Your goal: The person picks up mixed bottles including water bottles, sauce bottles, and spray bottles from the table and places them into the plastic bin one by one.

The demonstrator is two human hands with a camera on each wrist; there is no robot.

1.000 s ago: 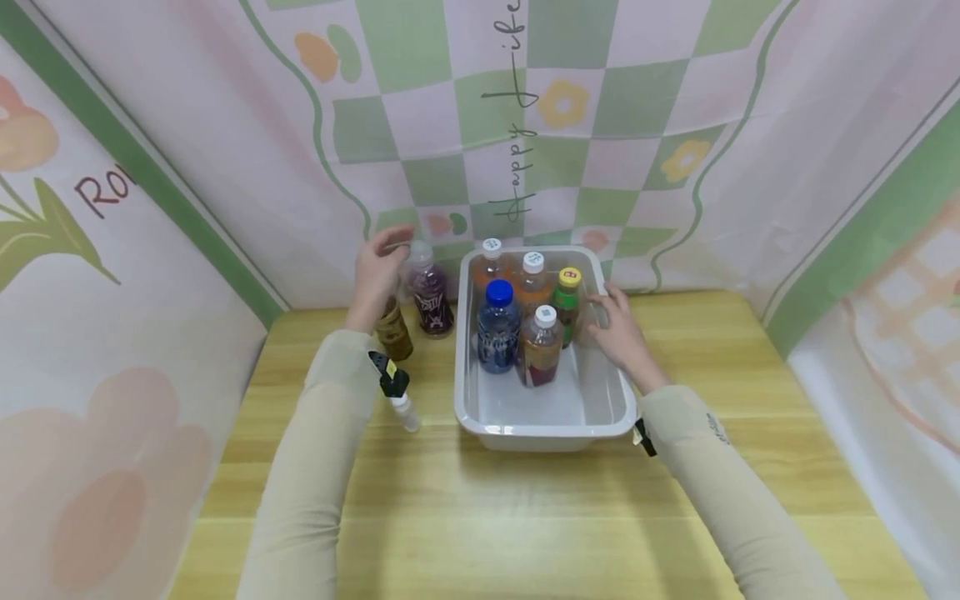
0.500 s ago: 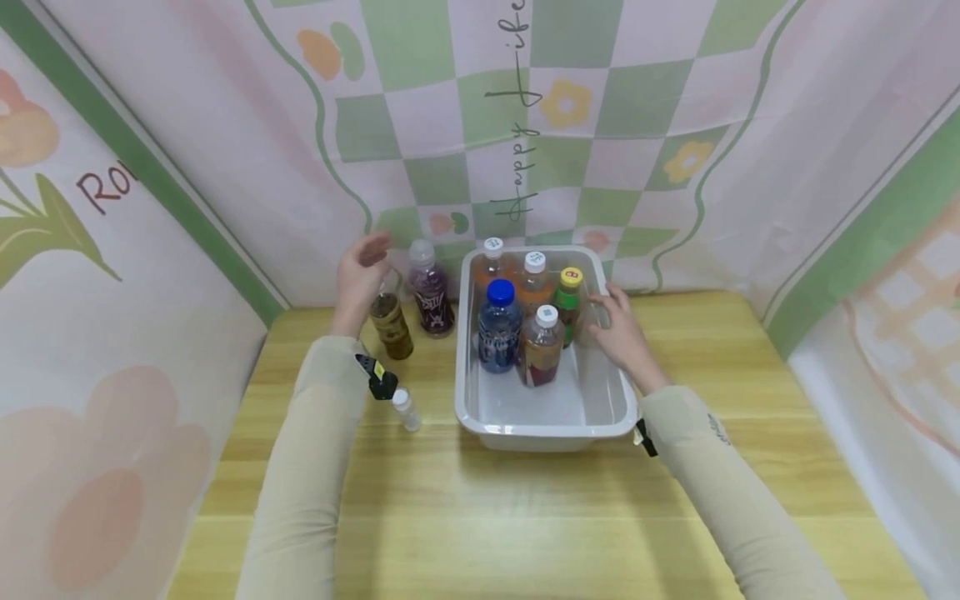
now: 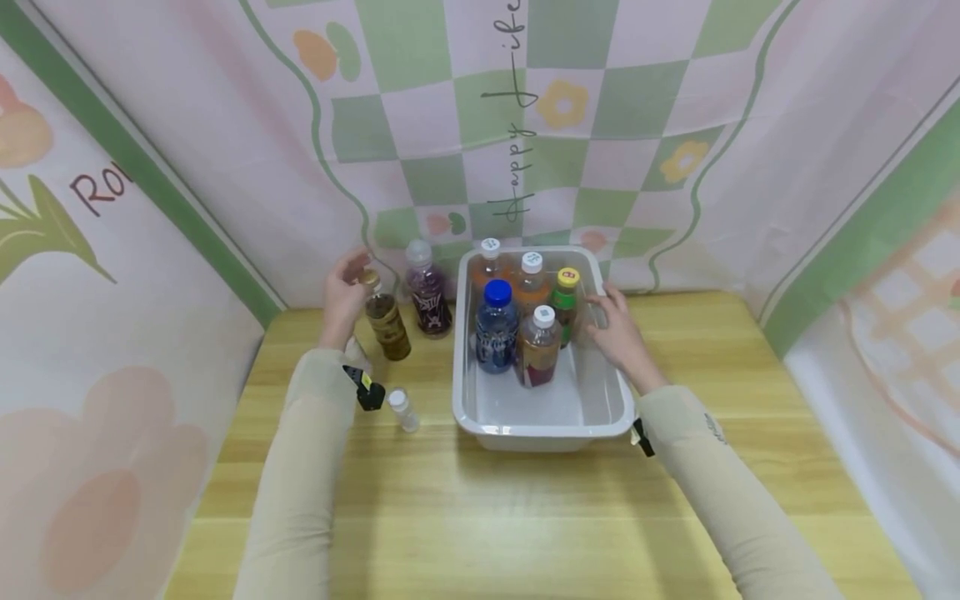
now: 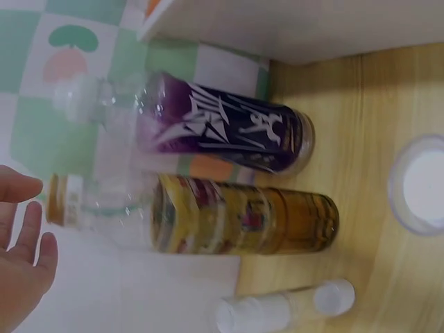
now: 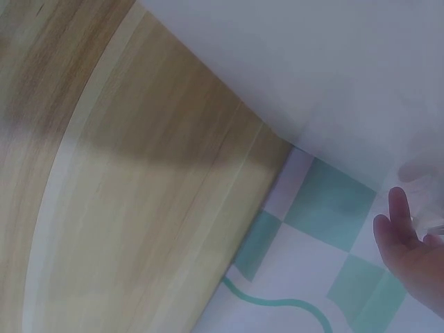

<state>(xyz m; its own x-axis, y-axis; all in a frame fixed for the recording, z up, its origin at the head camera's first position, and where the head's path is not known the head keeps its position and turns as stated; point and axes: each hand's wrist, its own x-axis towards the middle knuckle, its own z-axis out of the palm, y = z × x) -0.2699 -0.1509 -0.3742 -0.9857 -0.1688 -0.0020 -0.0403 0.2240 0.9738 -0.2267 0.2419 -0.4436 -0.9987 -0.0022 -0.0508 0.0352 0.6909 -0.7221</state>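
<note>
In the head view my left hand (image 3: 343, 307) is beside the gold-capped bottle (image 3: 388, 329) of amber liquid, which stands upright on the table. In the left wrist view, loosely bent fingers (image 4: 28, 232) sit right at its gold cap (image 4: 57, 200). A purple drink bottle (image 3: 429, 302) stands just to the right. My right hand (image 3: 622, 337) lies over the right rim of the white tub (image 3: 517, 431), with fingers spread and relaxed. Inside the tub stand several bottles, including a blue-capped one (image 3: 497, 333), a yellow-capped one (image 3: 566, 302) and a white-capped one (image 3: 537, 354).
A small clear vial (image 3: 405, 412) with a white cap stands left of the tub. Another small white-capped container (image 4: 257, 312) is partly hidden by my left wrist in the head view. Behind the wooden table (image 3: 525, 533) hangs a checked cloth (image 3: 562, 175).
My left hand has moved left and slightly down, from near the purple bottle's top to the amber bottle's cap, which now shows. The right hand and tub have stayed put.
</note>
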